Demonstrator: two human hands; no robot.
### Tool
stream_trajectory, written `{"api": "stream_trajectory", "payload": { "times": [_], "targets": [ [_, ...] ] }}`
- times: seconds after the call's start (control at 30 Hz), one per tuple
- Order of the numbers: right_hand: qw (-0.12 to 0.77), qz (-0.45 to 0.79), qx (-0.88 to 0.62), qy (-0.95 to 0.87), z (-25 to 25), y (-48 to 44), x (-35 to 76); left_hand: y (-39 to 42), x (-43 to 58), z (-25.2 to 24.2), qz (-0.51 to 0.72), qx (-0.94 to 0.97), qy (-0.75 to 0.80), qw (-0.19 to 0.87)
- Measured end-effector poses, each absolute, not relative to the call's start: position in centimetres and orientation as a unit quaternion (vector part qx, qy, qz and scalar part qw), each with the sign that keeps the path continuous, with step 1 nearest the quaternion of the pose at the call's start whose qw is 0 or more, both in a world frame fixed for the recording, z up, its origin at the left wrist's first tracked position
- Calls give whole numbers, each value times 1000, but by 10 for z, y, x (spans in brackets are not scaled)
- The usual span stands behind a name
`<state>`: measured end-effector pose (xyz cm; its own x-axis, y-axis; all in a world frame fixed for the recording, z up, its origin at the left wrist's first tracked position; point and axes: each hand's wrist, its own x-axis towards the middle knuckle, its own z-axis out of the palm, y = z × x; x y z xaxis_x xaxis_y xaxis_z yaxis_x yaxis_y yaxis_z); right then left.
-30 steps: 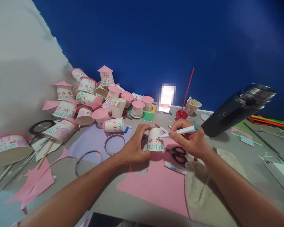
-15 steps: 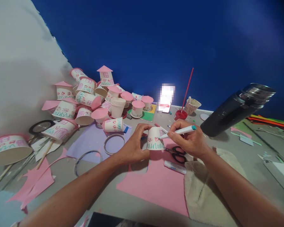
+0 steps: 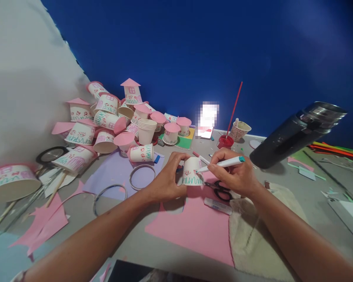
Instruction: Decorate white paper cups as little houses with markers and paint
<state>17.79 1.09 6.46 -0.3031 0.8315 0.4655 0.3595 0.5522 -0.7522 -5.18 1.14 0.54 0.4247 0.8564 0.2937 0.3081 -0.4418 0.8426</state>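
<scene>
My left hand (image 3: 170, 178) is closed around an upside-down white paper cup (image 3: 191, 172), thumb low and fingers over its far side. Red flowers and green grass strokes mark the cup's side. In my right hand (image 3: 237, 170) is a white marker (image 3: 222, 163) with a green end, its tip at the red flowers on the cup. Black-handled scissors (image 3: 222, 190) lie just behind and below the cup. Pink paper (image 3: 191, 235) spreads beneath, with a white glue tube (image 3: 217, 206) on it. A beige cloth (image 3: 253, 243) lies under my right forearm.
Several decorated cups with pink paper roofs (image 3: 130, 82) are piled at the left, around a stack of plain cups (image 3: 146, 132). Tape rings (image 3: 142, 166) sit on purple paper. A black flask (image 3: 294, 135) leans at the right. A lit phone (image 3: 207, 119) stands against the blue wall.
The marker tip has shifted slightly left and down along the cup's side. Both hands keep their hold, and the view has moved a little.
</scene>
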Motion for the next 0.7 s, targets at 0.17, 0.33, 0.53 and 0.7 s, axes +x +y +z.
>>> {"api": "stream_trajectory", "payload": {
  "times": [0.17, 0.33, 0.53, 0.7],
  "targets": [
    [426, 283, -381, -770, 65, 11, 178, 11, -52, 7, 368, 767, 384, 359],
    [448, 255, -387, -765, 64, 10, 177, 10, -53, 8, 359, 768, 389, 361],
    [425, 246, -377, -785, 63, 9, 174, 10, -53, 8, 353, 769, 386, 367],
    [420, 269, -387, -775, 66, 9, 175, 10, -52, 8, 363, 768, 381, 365]
  ]
}}
